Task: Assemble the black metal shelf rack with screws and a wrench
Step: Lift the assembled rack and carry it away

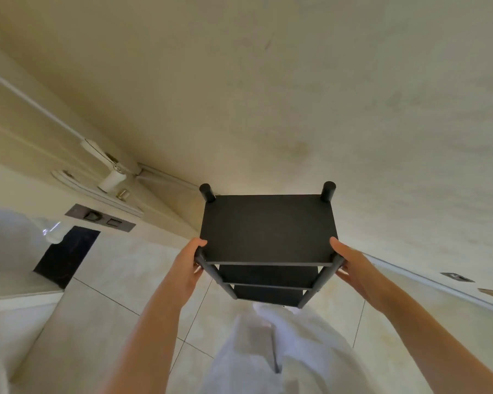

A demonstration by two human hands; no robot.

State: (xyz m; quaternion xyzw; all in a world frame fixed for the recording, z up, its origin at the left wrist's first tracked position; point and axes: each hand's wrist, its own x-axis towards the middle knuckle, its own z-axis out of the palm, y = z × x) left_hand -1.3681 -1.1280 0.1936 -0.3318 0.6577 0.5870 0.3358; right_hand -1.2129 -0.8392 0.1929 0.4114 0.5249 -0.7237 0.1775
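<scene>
Nearest, below the rack, a loose white cloth garment on the person's legs covers the rack's lowest part, so whether its feet touch the floor cannot be told. Two bare forearms reach up on either side of the garment to the black metal shelf rack with round posts, which stands upright and is seen from above, three flat shelves stacked one under another.

The left hand grips the rack's near left post, with the thumb laid on the corner of the top shelf and the fingers curled round behind the post. The right hand holds the rack's near right post the same way, thumb on the top shelf's corner, fingers wrapped beneath.

Pale beige floor tiles with thin dark joints spread left of the rack and under it. Farther left of the rack lies a black rectangular panel, and beyond that a grey plate.

The rack's two far posts rise above the top shelf, close to the cream plastered wall behind the rack.
</scene>
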